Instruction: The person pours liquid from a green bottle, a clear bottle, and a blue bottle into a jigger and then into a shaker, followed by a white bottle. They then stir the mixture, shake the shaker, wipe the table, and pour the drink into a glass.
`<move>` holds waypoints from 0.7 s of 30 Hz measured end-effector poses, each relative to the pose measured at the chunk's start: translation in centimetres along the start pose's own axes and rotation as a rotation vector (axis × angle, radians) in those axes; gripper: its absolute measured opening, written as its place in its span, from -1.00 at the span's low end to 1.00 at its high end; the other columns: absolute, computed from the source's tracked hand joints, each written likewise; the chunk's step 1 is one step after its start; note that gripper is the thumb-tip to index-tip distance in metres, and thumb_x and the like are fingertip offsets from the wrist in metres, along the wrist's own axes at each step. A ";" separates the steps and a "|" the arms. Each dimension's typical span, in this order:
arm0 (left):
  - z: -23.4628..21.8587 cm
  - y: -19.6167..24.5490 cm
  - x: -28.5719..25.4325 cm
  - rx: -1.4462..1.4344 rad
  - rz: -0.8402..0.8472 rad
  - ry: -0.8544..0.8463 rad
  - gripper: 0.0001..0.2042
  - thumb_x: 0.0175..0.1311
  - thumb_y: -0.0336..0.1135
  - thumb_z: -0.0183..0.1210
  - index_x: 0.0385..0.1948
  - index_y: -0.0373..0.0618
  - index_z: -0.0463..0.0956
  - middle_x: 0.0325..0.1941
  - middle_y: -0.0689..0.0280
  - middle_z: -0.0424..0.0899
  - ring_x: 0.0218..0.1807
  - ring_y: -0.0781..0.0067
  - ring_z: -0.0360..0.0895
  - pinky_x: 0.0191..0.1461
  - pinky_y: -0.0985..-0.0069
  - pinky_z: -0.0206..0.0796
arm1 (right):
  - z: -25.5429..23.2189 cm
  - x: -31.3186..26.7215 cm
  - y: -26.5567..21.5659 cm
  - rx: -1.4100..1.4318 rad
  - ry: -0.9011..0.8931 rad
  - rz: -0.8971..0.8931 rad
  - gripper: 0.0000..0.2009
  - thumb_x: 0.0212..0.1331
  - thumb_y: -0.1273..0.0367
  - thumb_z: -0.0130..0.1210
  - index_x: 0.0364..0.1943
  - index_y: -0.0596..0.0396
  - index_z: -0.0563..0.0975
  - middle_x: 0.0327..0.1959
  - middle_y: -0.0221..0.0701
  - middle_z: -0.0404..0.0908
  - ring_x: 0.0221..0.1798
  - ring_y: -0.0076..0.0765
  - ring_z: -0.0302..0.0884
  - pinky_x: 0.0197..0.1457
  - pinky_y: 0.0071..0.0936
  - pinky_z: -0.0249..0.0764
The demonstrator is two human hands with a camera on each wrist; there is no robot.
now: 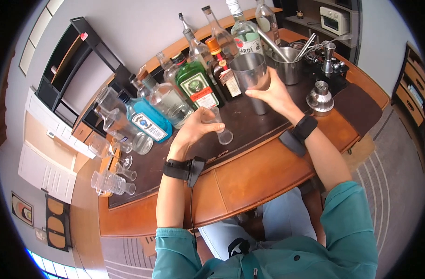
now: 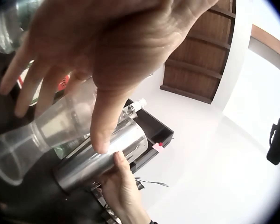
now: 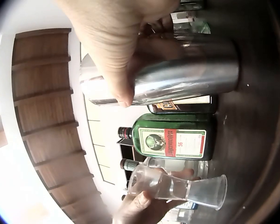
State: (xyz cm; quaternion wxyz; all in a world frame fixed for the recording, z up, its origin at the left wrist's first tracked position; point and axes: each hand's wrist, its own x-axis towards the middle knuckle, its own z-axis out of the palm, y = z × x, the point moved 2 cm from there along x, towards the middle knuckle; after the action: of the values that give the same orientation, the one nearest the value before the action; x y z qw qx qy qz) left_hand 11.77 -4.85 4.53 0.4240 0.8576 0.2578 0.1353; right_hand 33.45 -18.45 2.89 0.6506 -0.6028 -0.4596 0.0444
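My left hand (image 1: 194,129) pinches a clear hourglass-shaped jigger (image 1: 225,136) between thumb and fingers, near its upper cup. The jigger stands upright just over the dark table mat, and its wider foot shows in the left wrist view. To the right, my right hand (image 1: 278,96) grips a tall metal shaker tin (image 1: 249,69) round its upper side, thumb toward me. In the right wrist view the tin's base is right at the mat. Behind both hands stand a green Jägermeister bottle (image 1: 195,80) and a dark bottle with an orange cap (image 1: 213,45).
Several bottles line the table's back, including a blue one (image 1: 149,120) and a Bacardi bottle (image 1: 245,35). Glasses (image 1: 111,182) cluster at the left end. A metal container with bar tools (image 1: 287,69) and a shaker top (image 1: 320,98) stand on the right.
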 end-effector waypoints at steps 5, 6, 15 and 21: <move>-1.7 1.4 -0.2 -0.127 0.018 -0.058 -0.57 -0.16 -0.23 0.38 -0.29 -0.26 0.41 -0.40 0.26 0.54 -0.33 0.54 0.44 -0.27 0.63 0.26 | 0.2 -0.3 -0.6 -0.006 -0.022 0.027 -0.10 -0.33 0.13 0.37 0.11 0.33 0.15 0.04 -0.06 0.35 0.12 -0.17 0.32 0.19 -0.37 0.23; -2.3 1.5 -0.3 -0.131 0.076 -0.031 -0.60 -0.14 -0.25 0.37 -0.29 -0.22 0.42 -0.51 0.34 0.55 -0.45 0.65 0.42 -0.41 0.70 0.21 | 0.5 -0.3 -0.4 -0.002 -0.034 0.033 -0.11 -0.33 0.12 0.37 0.11 0.33 0.16 0.03 -0.06 0.36 0.11 -0.17 0.33 0.17 -0.38 0.24; -8.6 5.0 -4.9 0.494 0.266 0.298 -0.62 -0.16 -0.28 0.36 -0.28 -0.21 0.47 -0.44 0.33 0.55 -0.41 0.60 0.42 -0.30 0.62 0.24 | 3.6 -2.1 -2.4 0.246 -0.335 0.104 -0.26 -0.20 0.31 0.35 0.07 0.30 0.18 -0.08 -0.25 0.42 0.00 -0.42 0.39 0.04 -0.52 0.35; -8.8 7.4 -7.0 0.687 0.367 0.495 -0.60 -0.22 -0.29 0.37 -0.28 -0.19 0.48 -0.45 0.30 0.56 -0.30 0.49 0.51 -0.17 0.53 0.29 | 6.5 -4.1 -4.4 0.480 -0.567 0.037 -0.30 -0.21 0.40 0.35 0.07 0.25 0.21 -0.07 -0.35 0.40 -0.03 -0.46 0.39 0.08 -0.49 0.31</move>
State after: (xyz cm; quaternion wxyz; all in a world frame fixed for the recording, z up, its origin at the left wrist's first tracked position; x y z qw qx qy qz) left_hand 4.41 -6.72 15.69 0.0098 0.9217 0.2251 0.3158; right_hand 24.72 -17.30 3.34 0.6195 -0.4049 -0.5872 0.3279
